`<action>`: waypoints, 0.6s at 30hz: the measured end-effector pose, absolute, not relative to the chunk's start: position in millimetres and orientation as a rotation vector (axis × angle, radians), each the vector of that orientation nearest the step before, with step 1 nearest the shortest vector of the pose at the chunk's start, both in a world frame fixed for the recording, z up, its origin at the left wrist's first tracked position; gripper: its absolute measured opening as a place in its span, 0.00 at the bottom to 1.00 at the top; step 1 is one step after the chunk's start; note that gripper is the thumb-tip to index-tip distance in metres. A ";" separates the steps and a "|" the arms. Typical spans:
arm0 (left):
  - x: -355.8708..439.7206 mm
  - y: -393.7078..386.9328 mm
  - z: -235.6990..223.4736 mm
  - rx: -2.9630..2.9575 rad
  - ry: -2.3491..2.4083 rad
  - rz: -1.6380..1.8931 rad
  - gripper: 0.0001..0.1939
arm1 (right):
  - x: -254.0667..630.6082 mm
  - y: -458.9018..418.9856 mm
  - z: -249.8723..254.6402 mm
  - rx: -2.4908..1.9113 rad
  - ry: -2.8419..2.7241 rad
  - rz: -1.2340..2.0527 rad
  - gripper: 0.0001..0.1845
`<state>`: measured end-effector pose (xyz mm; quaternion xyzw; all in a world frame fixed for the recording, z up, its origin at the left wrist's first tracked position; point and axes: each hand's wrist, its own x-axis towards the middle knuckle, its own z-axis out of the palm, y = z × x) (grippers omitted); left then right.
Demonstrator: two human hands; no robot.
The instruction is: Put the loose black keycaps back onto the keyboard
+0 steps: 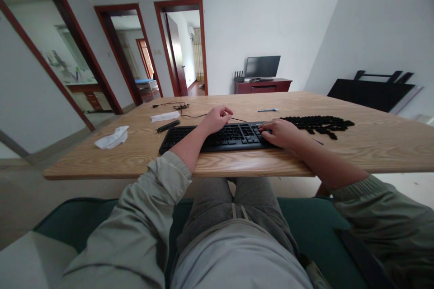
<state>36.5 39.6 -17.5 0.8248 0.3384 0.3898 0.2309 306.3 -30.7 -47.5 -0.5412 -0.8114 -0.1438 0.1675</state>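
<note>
A black keyboard (230, 139) lies along the table's near edge, its cable running off behind it. Over its middle, my left hand (217, 119) is raised with loosely bent fingers, and nothing shows in them. My right hand (280, 132) rests at the keyboard's right end, on the number pad. Its thumb and fingers come together there, and whatever is between them is hidden. Just beyond that hand spreads a batch of small black pieces (317, 123) that look like loose keycaps.
On the wooden table (111, 162) are two crumpled white tissues (113, 138), a dark brush-like stick (168, 126), a coiled black cable (181, 106) and a thin blue brush-like tool (267, 110). A television (262, 67) stands on a red cabinet by the far wall.
</note>
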 end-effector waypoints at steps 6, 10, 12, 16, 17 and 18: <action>36.6 36.6 -13.1 2.255 0.903 1.090 0.09 | 309.0 -33.3 -44.4 -1.506 -2.222 -0.447 0.19; 37.2 34.6 -11.8 2.256 0.900 1.078 0.09 | 311.9 -31.4 -44.8 -1.511 -2.335 -0.376 0.18; 37.2 34.4 -11.6 2.256 0.901 1.079 0.09 | 310.5 -31.6 -45.5 -1.502 -2.336 -0.401 0.18; 36.9 35.2 -11.4 2.251 0.881 1.098 0.09 | 307.2 -34.1 -42.9 -1.463 -2.365 -0.375 0.17; 37.0 35.4 -11.4 2.251 0.877 1.098 0.09 | 309.3 -34.9 -40.1 -1.436 -2.365 -0.365 0.17; 37.1 35.6 -11.4 2.251 0.874 1.098 0.09 | 313.9 -35.7 -36.1 -1.408 -2.345 -0.356 0.17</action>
